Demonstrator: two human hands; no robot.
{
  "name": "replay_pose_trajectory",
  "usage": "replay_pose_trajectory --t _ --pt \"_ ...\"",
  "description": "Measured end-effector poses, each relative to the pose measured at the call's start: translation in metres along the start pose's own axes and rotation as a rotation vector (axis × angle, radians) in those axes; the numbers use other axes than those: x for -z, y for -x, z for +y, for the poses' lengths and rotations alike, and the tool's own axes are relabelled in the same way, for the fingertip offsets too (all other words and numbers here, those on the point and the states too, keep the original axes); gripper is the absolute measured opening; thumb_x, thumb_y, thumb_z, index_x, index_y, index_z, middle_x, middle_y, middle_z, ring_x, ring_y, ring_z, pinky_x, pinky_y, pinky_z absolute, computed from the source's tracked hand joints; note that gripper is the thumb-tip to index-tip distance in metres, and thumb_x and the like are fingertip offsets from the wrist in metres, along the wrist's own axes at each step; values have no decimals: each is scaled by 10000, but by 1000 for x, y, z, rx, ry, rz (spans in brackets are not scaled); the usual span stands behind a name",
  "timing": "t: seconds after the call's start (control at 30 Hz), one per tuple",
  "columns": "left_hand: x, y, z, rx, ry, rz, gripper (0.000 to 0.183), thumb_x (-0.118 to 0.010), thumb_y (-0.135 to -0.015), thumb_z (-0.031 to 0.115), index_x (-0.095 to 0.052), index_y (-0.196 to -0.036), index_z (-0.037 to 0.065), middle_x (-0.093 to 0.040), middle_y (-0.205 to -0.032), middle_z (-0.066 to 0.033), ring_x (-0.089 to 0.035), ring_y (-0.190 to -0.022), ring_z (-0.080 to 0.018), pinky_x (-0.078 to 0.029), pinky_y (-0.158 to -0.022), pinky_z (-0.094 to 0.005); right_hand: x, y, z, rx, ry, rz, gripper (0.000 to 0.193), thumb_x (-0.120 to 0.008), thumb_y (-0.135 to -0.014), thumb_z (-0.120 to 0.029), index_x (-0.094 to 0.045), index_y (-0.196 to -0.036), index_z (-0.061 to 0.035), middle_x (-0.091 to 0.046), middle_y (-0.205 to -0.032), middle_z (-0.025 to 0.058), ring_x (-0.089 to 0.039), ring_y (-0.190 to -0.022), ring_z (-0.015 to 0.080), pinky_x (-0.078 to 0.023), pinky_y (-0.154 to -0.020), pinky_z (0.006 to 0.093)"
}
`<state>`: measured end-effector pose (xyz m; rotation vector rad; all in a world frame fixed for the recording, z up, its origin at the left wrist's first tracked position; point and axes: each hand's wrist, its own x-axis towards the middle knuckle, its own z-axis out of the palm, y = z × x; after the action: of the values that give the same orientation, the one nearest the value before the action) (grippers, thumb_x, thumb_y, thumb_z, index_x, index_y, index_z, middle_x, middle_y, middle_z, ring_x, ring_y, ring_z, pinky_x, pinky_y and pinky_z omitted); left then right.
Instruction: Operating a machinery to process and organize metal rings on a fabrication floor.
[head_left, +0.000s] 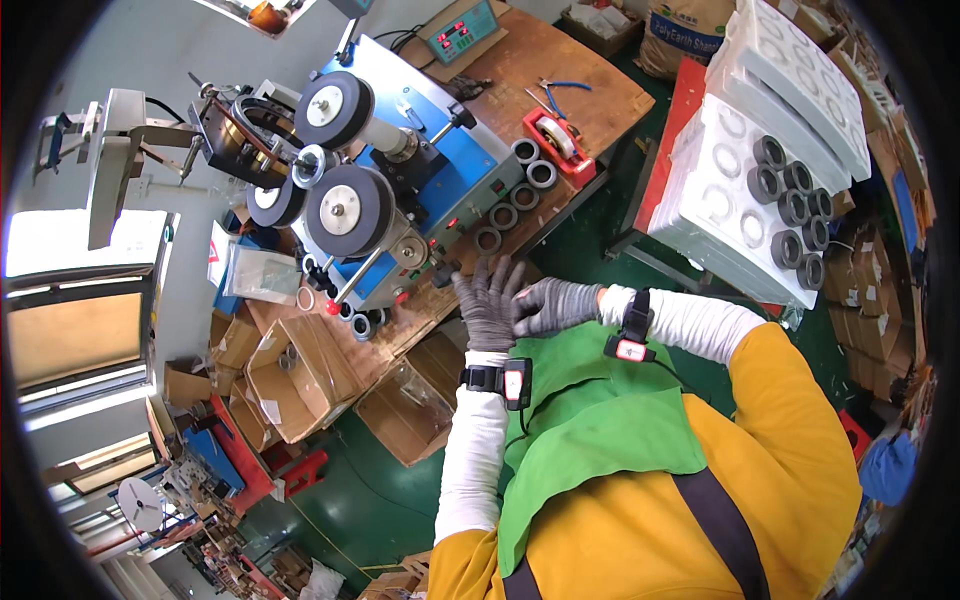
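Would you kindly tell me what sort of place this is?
Probably a factory workshop, judging by the blue machine with black wheels, the dark rings on white trays, and the cardboard boxes.

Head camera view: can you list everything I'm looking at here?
Table: one, brown, upper middle
Machine: one, blue, on the table
Wheels: three, dark grey, on the machine
Display box: one, teal, table's far side
Pliers: one, blue-handled, on the table
Tape dispenser: one, red, table's right edge
Table rings: five, grey, by the dispenser
Foam trays: several, white, stacked right
Tray rings: about eight, dark grey, on the foam
Sack: one, tan, upper right
Cardboard boxes: several, brown, lower left and right
Windows: at least two, tan and white, left
Edge clutter: uncounted, mixed colours, lower left
Apron: one, green, lower middle
Left hand: one, grey-gloved, near table edge
Right hand: one, grey-gloved, beside left hand
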<state>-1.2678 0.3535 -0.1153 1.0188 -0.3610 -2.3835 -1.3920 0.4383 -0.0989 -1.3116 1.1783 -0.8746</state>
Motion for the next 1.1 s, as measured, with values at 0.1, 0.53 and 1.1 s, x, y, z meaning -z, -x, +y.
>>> replay_pose_trajectory --t 0.1,0.53,1.1 --pt "-13 11 11 -17 339 -186 711 -371 -813 588 -288 -1304 80 -236 -1380 -167 -204 -1277 -339 -177 -1025 -509 1 2 3 -175 -85 -55 251 -607 -781 -299 -602 -868 -64 -608 -715 47 -567 -663 146 -457 -641 280" --pt "-5 24 9 -199 497 -121 660 -390 -825 552 -359 -1261 57 -317 -1330 -180 -253 -1253 -360 -216 -1021 -517 -34 2 -10 -176 -161 -209 212 -573 -812 -202 -580 -810 10 -611 -706 62 -572 -633 130 -467 -571 283" --pt "194 -47 69 -140 449 178 855 -453 -736 639 -67 -1372 218 -224 -1399 -114 -227 -1274 -345 -176 -995 -551 6 14 13 -485 -501 162 815 -183 -798 -691 -475 -1208 -50 -446 -1248 134 -373 -1186 229 -211 -1024 370"
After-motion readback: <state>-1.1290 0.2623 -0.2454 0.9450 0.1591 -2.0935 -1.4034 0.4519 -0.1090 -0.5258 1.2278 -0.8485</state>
